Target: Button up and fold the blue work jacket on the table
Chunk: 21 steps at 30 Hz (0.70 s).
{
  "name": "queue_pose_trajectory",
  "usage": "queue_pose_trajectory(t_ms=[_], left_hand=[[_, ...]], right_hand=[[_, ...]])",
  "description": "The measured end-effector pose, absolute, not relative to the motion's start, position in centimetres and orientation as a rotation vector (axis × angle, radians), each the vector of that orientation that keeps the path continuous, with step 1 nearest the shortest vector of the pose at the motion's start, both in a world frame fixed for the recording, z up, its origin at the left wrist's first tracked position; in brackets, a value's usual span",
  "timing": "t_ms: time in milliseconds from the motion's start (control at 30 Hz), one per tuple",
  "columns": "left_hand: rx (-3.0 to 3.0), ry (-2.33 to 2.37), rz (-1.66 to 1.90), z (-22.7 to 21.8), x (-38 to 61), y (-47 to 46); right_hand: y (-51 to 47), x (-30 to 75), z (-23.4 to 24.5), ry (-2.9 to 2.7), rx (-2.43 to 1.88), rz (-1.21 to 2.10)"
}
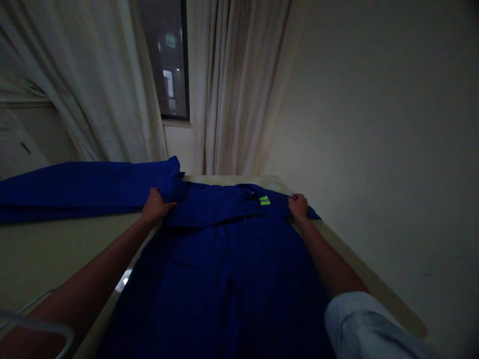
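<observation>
Head view: Two bare hands, well apart, clamp a blue work coverall point(224, 279) at its shoulders on a cream worktop point(56, 259). The left hand point(159, 207) closes on the cloth at 11 o'clock; the right hand point(298, 206) pinches the far edge at 1 o'clock. The coverall's long axis runs from 12 to 6 o'clock, straight out from the wearer of the camera. One sleeve point(86, 192) stretches toward 9 o'clock, nearer the left hand. A neon-yellow patch point(264, 200) sits closer to the right hand. Pale curtains point(243, 85) hang beyond.
</observation>
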<state>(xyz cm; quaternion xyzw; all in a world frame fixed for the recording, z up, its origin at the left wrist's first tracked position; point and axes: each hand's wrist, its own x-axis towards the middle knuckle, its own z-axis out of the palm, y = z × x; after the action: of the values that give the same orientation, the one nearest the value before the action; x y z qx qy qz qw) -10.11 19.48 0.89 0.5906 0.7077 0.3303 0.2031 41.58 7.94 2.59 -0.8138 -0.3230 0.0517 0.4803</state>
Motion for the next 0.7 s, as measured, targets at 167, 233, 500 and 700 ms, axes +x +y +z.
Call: queue_pose_trajectory(t_ms=[167,233,500,700], left_hand=[[2.413,1.925,0.834,2.7,-5.0,16.0],[2.525,1.756,0.668,1.9,-1.5,15.3],[2.447,1.64,0.134,-3.2,3.4,16.0],[2.469,1.934,0.366,-1.4,1.0,16.2]], right_hand=[[3.1,48.0,-0.1,-0.479,-2.16,-0.241],[2.3,48.7,-1.7,-0.46,-2.168,-0.164],[3.7,47.1,-3.4,-0.679,-2.097,-0.105],[4.8,49.0,-5.1,-0.649,-1.935,-0.064]])
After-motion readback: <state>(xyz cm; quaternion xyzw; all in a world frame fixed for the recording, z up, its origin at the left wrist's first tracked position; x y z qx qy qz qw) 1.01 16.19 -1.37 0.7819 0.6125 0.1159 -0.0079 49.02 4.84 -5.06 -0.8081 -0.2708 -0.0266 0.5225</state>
